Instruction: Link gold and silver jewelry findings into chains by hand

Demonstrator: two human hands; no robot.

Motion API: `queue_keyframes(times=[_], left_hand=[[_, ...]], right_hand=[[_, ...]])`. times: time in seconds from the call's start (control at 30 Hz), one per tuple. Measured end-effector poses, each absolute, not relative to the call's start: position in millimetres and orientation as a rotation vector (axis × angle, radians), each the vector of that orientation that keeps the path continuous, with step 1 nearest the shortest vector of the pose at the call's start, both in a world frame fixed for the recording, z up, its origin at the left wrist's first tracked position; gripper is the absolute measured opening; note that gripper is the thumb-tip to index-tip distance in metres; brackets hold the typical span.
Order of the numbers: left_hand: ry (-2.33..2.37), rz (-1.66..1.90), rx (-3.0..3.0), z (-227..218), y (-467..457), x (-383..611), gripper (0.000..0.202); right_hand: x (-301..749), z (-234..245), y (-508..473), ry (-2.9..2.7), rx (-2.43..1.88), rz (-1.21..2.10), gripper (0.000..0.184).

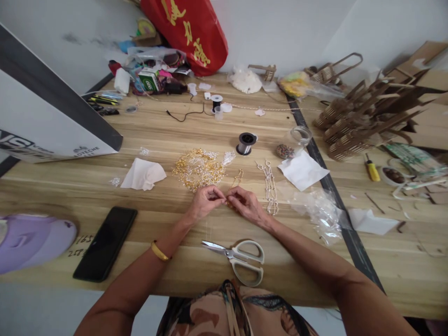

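Note:
My left hand (207, 200) and my right hand (246, 204) meet fingertip to fingertip over the wooden table. The right fingers pinch a thin gold chain (240, 176), whose free end lies on the wood beyond them. Whatever sits between the left fingertips is too small to make out. Just past my left hand spreads a pile of gold and silver beaded chains (199, 169). A pair of silvery beaded chains (270, 189) lies to the right of my right hand. Below both hands rest white-handled scissors (238, 259), blades slightly apart.
A wire spool (246, 143) stands behind the hands. White paper (304, 170), clear plastic bags (324, 212) and a jar on its side (297, 138) lie right. At left are a tissue (143, 174), a black phone (105, 244) and a purple object (38, 240). Small brown baskets (353, 121) crowd the right.

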State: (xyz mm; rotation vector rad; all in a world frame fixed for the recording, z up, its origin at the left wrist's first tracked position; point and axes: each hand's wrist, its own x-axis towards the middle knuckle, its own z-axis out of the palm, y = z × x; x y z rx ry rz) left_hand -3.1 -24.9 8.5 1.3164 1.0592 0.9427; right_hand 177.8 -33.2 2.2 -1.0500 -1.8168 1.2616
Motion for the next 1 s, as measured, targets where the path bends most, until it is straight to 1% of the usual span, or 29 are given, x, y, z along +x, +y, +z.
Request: queue_keyframes(times=[0.3,0.47,0.67,1.0], left_hand=[[1.089,1.027,1.463,6.3,-27.4,-1.1,0.006],[1.089,1.119,1.587,7.0,-28.9,0.7,0.001],[1.081,1.195,1.72,8.4,-31.2,3.7,0.005],[1.11,1.191,1.786,13.0,-33.4,5.2,0.007]], right_hand=[[175.4,0.8,-27.9,-1.593,-1.038,1.58,0.032],[174.4,6.3,-26.6,-1.591,-1.058,1.615,0.033],[175.1,7.6,-24.8,-1.562,-1.059,1.642,0.033],[173.6,6.8,-23.9,-1.493,-1.038,1.691,0.036]])
